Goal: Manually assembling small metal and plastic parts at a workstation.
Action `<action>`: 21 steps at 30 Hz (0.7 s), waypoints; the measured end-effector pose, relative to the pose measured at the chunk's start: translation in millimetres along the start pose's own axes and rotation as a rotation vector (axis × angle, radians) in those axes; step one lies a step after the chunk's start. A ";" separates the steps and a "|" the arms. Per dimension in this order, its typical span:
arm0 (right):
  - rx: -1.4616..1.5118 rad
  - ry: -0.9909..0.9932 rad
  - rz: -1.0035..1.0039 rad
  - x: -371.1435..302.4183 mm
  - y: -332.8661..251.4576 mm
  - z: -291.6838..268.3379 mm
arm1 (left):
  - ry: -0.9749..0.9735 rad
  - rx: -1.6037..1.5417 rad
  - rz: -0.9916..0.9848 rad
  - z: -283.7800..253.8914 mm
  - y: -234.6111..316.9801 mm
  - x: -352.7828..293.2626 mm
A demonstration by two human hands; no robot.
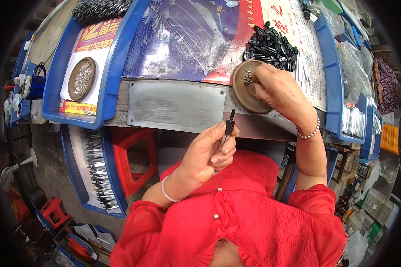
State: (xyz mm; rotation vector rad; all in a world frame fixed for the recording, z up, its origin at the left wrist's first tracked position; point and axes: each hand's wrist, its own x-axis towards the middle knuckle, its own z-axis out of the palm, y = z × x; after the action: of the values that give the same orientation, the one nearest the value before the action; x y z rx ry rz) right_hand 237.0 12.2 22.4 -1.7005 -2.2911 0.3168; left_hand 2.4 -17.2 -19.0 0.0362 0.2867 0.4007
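Observation:
In front of my chest, my left hand [214,151] is closed around a slim black-topped metal piece [230,127]. The piece stands nearly upright, its thin black tip pointing away from me; its lower end is partly hidden by my fingers. Over a round brown dish [238,95] at the table's near edge, my right hand [278,89] has its fingers pinched together. Small metal bits [247,78] lie in that dish beside the fingertips. Whatever the pinch holds is hidden. Just beyond the dish sits a heap of black plastic parts [272,46], with thin silvery strips [303,73] to its right.
A metal plate [176,107] is fixed along the table's front edge. At left, a blue tray [110,66] contains a dish of silvery bits [81,80]. Below it, another tray holds black-tipped rods [100,164] near a red stool [133,155]. A blue bin [332,66] borders the right.

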 end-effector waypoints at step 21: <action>1.439 -0.101 0.427 -37.4 -57.7 5.8 | 0.154 0.118 0.118 15.0 -9.3 7.4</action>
State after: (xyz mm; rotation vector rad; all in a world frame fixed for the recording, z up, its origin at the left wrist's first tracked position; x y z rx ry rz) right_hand 193.5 -40.2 32.9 -1.2225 -0.9957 1.6253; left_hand 16.7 -22.5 -7.4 0.1394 0.4611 0.5043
